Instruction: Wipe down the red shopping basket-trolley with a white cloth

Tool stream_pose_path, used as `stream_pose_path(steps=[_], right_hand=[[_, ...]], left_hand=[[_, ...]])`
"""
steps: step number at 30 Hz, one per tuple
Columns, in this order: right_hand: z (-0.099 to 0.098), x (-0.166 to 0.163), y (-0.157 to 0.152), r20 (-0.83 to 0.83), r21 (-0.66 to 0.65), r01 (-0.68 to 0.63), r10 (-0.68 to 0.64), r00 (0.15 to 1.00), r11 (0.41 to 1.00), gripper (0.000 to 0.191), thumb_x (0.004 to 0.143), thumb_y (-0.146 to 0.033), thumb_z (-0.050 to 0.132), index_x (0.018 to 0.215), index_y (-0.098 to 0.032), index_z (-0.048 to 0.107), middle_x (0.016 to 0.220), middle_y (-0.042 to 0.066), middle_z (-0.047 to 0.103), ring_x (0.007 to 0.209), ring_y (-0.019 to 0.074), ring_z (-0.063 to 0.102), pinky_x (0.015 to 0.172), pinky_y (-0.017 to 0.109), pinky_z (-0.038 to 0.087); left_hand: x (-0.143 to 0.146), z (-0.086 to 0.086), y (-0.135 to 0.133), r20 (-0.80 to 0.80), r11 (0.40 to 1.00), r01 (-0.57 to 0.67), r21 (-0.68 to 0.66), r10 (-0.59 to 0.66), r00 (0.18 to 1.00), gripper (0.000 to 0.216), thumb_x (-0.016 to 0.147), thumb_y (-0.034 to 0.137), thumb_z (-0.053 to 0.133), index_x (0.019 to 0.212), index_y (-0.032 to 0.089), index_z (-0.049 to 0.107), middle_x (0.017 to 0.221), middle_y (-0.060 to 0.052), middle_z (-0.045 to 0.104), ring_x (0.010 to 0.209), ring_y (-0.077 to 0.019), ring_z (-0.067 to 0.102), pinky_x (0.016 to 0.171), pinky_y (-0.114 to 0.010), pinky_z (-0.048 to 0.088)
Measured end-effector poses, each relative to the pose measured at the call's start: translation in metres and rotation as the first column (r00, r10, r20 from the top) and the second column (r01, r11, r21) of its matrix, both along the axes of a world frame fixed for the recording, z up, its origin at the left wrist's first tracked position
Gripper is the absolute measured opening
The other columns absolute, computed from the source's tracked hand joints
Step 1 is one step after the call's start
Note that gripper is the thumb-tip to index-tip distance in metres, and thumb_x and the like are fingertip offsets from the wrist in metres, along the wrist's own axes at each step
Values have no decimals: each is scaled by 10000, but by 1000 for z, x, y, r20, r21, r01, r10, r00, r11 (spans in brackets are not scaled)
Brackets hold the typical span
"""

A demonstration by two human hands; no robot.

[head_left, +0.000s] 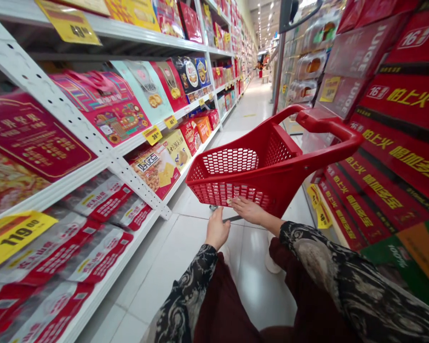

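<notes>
Nearest, the left hand [217, 231] hangs half-curled just below the red shopping basket [264, 166], its grip holding nothing. The right hand [248, 209] lies flat against the basket's near mesh wall, fingers spread, not clenched. The basket stands tilted in the aisle between the shelves [103, 162] of boxed snacks and stacked red cartons [396, 143].

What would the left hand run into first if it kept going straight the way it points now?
Most likely the near mesh wall of the red basket trolley. The left hand points up and forward just below the basket's bottom edge. Depth is unclear, so it might instead slip under it toward the wheel.
</notes>
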State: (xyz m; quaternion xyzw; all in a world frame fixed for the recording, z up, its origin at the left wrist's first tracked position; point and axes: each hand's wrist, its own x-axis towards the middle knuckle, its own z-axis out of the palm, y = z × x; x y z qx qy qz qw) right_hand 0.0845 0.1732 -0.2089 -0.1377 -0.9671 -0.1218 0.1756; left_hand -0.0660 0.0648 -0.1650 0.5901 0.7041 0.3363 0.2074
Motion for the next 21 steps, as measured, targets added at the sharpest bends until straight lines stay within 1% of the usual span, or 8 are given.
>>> stream_pose_path(steps=[3,5,7,10,14,16,18,21], right_hand=[[29,3,-4,-89,16,-41,42,995,999,418,882,-104,400,1298,-108,440,1372,124,432,1314,226,324,1064,465,298],[54,4,-1,-171,31,7,-1,985,999,459,892,-111,380,1351,-131,371,1409,103,382,1344,227,259,1088,477,246],[71,6,5,-204,40,62,-53,977,997,475,897,-99,358,1369,-146,344,1423,85,362,1352,224,238,1099,472,227],[66,20,10,-141,47,72,-65,988,996,466,888,-74,358,1351,-115,369,1405,97,390,1328,227,295,1087,456,268],[26,46,5,-34,20,47,-46,998,999,415,872,-73,403,1285,-59,444,1356,150,444,1295,228,357,1062,454,311],[16,55,0,-13,0,35,-35,999,999,402,865,-79,423,1265,-56,464,1348,166,449,1304,227,342,1055,459,316],[22,58,-4,-30,-5,32,-33,999,999,419,867,-84,422,1286,-69,444,1364,160,430,1321,226,310,1058,465,305],[53,55,-2,-156,20,86,-82,984,996,476,875,-73,390,1349,-120,370,1400,117,392,1349,223,245,1082,483,249]], left_hand=[[6,4,4,-38,999,16,28,-14,999,583,673,147,521,1251,143,448,1310,-133,483,1240,-254,406,1069,-420,274],[12,7,7,-56,999,13,39,-11,998,605,674,147,518,1272,129,423,1324,-145,465,1253,-260,390,1074,-421,265],[20,9,9,-87,999,26,41,-23,996,615,681,148,512,1285,107,408,1336,-160,447,1264,-266,376,1081,-418,255],[31,12,8,-150,996,74,42,-67,987,613,696,147,494,1295,67,390,1357,-188,417,1279,-268,353,1089,-416,247],[35,12,2,-188,994,102,49,-91,978,606,700,147,492,1295,92,393,1364,-183,412,1283,-269,348,1086,-438,253],[33,12,0,-197,995,96,38,-87,977,608,702,147,491,1300,105,389,1368,-179,409,1288,-269,343,1085,-444,253],[33,14,1,-212,996,87,20,-81,974,623,706,143,485,1315,90,367,1381,-190,388,1301,-272,324,1088,-445,248],[40,19,6,-237,996,90,28,-81,968,642,711,139,481,1333,65,338,1412,-204,336,1330,-276,273,1100,-433,227]])
